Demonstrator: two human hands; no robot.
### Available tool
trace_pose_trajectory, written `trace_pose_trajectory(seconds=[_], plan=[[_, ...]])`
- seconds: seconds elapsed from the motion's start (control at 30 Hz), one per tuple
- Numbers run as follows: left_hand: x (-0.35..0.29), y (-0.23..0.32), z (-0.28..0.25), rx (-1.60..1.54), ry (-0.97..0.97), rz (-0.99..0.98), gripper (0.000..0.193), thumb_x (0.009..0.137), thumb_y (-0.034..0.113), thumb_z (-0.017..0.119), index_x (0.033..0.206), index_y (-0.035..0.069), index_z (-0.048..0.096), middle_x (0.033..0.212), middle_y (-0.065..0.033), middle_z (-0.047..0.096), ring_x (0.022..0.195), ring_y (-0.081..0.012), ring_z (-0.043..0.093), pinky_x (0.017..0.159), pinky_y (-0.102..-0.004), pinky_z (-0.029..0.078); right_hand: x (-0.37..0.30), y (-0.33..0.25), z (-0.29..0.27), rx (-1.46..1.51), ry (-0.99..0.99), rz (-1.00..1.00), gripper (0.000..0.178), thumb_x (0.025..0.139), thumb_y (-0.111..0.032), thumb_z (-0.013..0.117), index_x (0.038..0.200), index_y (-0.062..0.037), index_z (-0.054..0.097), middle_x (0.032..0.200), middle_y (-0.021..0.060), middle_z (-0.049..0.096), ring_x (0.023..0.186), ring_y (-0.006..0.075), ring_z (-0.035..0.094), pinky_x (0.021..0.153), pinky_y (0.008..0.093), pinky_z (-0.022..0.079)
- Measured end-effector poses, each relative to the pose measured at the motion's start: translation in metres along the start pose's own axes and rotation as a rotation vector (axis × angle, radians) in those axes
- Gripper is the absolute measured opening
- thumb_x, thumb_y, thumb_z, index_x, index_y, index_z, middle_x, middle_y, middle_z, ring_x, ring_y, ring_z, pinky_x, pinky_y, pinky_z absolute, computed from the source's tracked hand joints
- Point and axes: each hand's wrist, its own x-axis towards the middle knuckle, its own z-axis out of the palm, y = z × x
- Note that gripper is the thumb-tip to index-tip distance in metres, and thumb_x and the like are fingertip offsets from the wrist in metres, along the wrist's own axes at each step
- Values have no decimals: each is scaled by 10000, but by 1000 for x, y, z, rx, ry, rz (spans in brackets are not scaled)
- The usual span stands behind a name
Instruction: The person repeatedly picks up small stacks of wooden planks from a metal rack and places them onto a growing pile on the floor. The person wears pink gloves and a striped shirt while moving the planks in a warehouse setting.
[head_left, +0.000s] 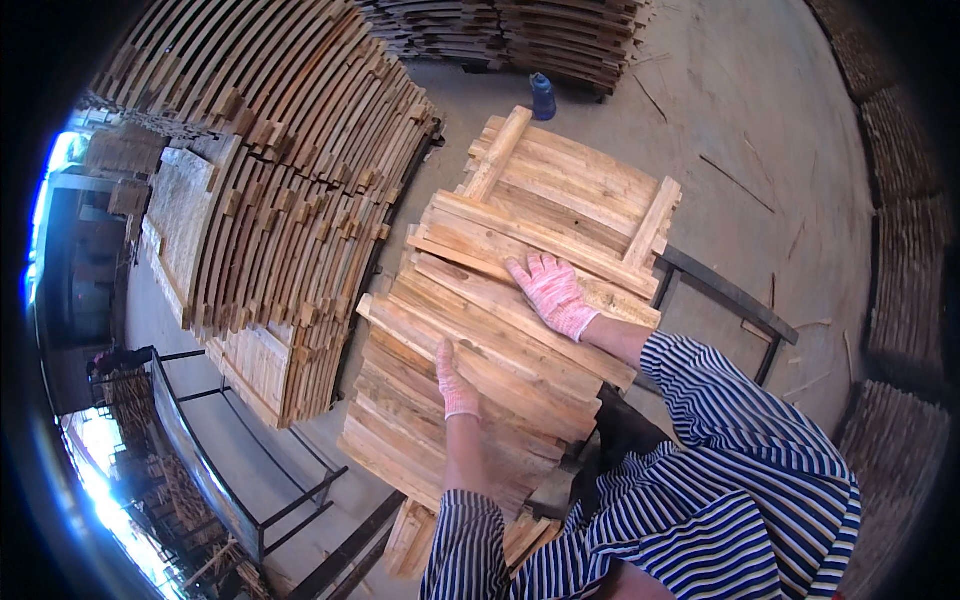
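Pale wooden planks lie side by side in a slanted row in front of me. My left hand, in a pink-and-white knit glove, is at the near edge of a light plank. Its thumb lies on top and the other fingers are mostly hidden, as if gripping that edge. Gloved the same way, my right hand rests palm down with fingers spread on the planks farther up. Just beyond it is a board panel with a crosspiece near its left end and another near its right.
A tall stack of slatted wooden panels stands at the left, with more stacked wood at the back. A blue bottle stands on the floor behind the panel. Dark metal frames show at right and lower left. Wood piles line the right.
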Motion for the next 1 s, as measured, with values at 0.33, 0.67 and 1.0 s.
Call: trace_pose_trajectory(seconds=[0.33, 0.67, 1.0], plan=[[1, 0, -1, 23, 100, 71, 773, 870, 516, 715, 1485, 120, 462, 1448, -97, 520, 1334, -297, 480, 1141, -466, 382, 9, 8, -48, 173, -112, 82, 360, 911, -122, 537, 1270, -103, 554, 1123, 174, 599, 1019, 347, 626, 793, 478, 542], [4, 2, -2, 76, 127, 34, 795, 908, 546, 617, 1540, 102, 426, 1587, -93, 391, 1448, -268, 352, 1214, -419, 260, -3, 20, -17, 135, -277, 71, 562, 948, -182, 546, 1484, -323, 454, 1375, 215, 538, 1177, 369, 598, 947, 466, 501], [16, -1, -32, 94, 151, 6, 854, 820, 557, 740, 1485, 118, 432, 1453, -120, 494, 1334, -330, 465, 1112, -517, 407, 62, 88, -46, 321, -153, 115, 458, 948, -206, 593, 1392, -315, 571, 1168, 174, 628, 1040, 336, 619, 908, 464, 512]])
